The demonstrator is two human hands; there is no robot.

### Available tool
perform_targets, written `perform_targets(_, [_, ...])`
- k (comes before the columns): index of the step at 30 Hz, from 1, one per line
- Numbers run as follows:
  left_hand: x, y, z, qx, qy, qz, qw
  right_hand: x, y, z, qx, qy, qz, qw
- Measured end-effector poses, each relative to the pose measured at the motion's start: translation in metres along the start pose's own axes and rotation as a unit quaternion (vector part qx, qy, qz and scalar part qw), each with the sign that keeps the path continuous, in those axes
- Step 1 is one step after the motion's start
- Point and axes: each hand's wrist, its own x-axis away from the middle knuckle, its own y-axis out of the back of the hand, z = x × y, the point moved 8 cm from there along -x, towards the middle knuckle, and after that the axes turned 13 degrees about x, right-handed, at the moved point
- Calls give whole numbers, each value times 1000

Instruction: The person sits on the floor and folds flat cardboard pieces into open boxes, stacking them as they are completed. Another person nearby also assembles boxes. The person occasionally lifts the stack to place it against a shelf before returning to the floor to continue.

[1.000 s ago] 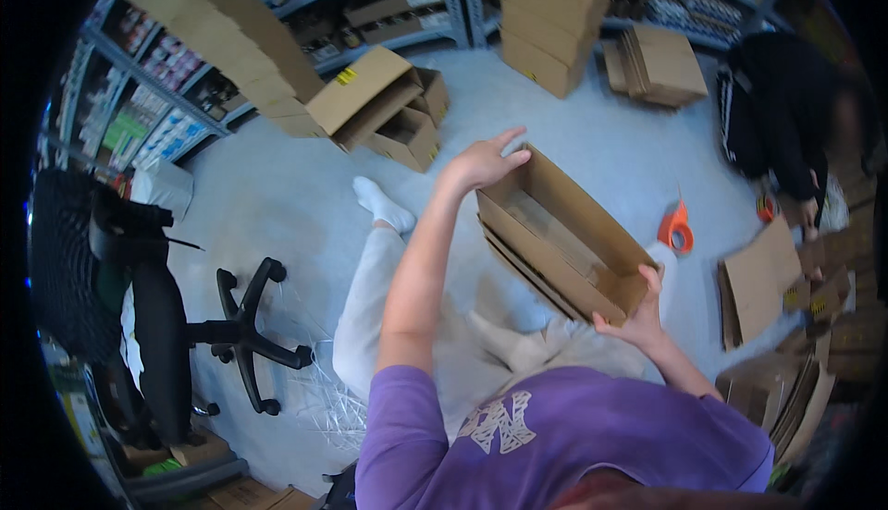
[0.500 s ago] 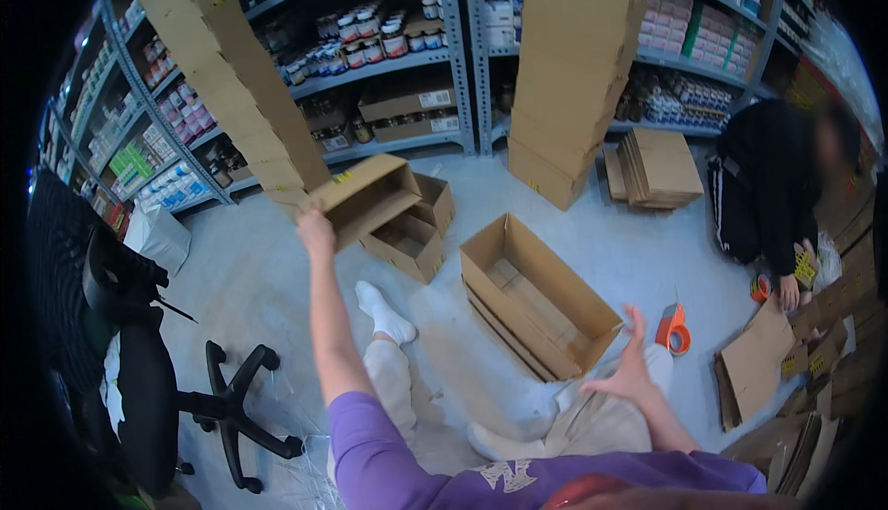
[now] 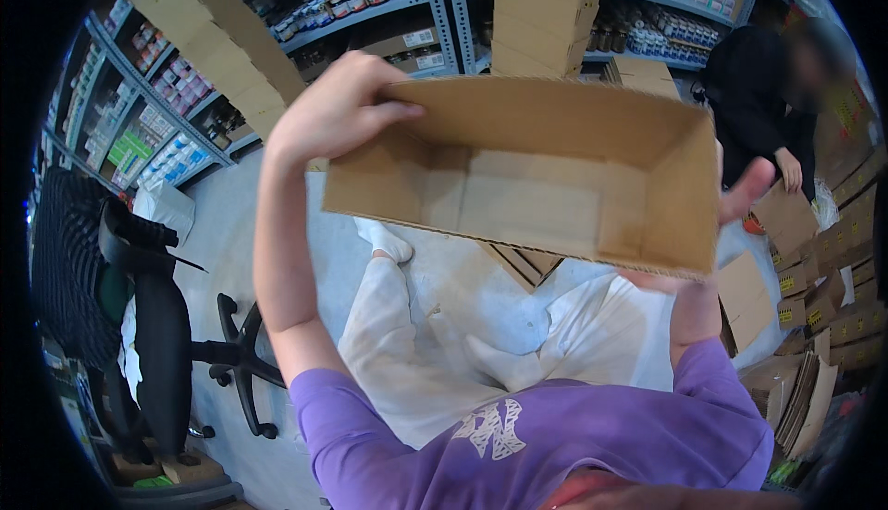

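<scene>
A long open-top cardboard box (image 3: pixel 546 186) is held up before me, tilted so that its bare inside faces me. My left hand (image 3: pixel 347 108) grips its far left corner, with the thumb over the edge and the other fingers hidden behind the wall. At the right end, my right hand (image 3: pixel 743 197) holds the box from outside, its thumb sticking up beside the wall and its fingers partly hidden beneath. Flat cardboard pieces (image 3: pixel 523 265) show on the floor below the box, between my legs.
Tall cardboard stacks (image 3: pixel 546 15) (image 3: pixel 208 34) stand before metal shelves (image 3: pixel 356 15) of jars. A wheeled chair (image 3: pixel 236 353) is at left. On the right, a person in dark clothes (image 3: pixel 754 94) crouches by flat cardboard (image 3: pixel 747 297) and a carton pile (image 3: pixel 846 274).
The long box has risen from the floor into both hands. My left hand has left the smaller box at the left stack, and my right hand has moved up to the long box's end.
</scene>
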Motion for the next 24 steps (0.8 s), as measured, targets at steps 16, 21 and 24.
perform_targets(16, [25, -259, 8, 148, -74, -232, 959, -22, 81, -128, -40, -256, -52, 965])
perform_targets(21, [24, -276, -12, 77, -126, -237, 960, -5, 81, -149, 225, -64, -282, 930])
perform_targets(24, [28, -285, -13, 63, -81, -234, 967, 5, 82, -147, 270, -3, -213, 939])
